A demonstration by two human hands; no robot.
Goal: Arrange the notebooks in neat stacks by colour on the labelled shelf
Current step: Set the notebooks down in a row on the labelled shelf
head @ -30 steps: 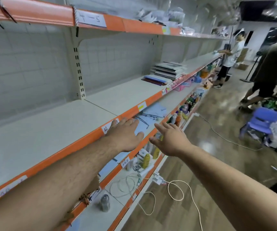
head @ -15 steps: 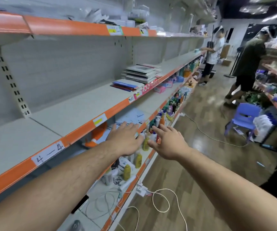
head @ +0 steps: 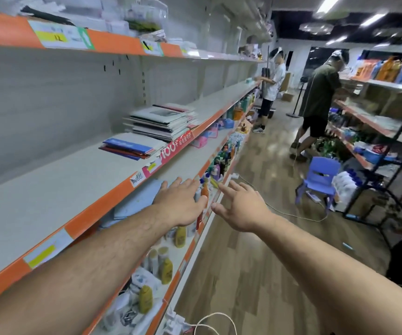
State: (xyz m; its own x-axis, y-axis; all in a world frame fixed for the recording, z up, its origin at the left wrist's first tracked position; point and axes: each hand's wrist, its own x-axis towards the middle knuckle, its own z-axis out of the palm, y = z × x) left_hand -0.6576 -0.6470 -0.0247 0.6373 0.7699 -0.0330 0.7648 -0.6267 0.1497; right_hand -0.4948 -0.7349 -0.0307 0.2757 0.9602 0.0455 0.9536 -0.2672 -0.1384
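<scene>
A tall, untidy stack of mostly white and dark notebooks (head: pixel 163 122) lies on the white shelf (head: pixel 57 187) with the orange front edge. Just in front of that stack sits a low pile of blue and red notebooks (head: pixel 128 148). Both my arms reach forward along the aisle. My left hand (head: pixel 180 201) hovers with straight fingers below the shelf's edge, short of the notebooks. My right hand (head: pixel 240 206) is beside it with fingers spread, holding nothing.
Bottles and packets (head: pixel 166 267) fill the lower shelves. A white cable (head: pixel 217 320) loops on the wooden floor. Two people (head: pixel 321 102) stand farther down the aisle, near a purple plastic chair (head: pixel 318 177) and a black rack (head: pixel 388 131) on the right.
The view has moved forward along the shelf, so the notebook stacks are nearer and larger. Both hands stay outstretched and empty.
</scene>
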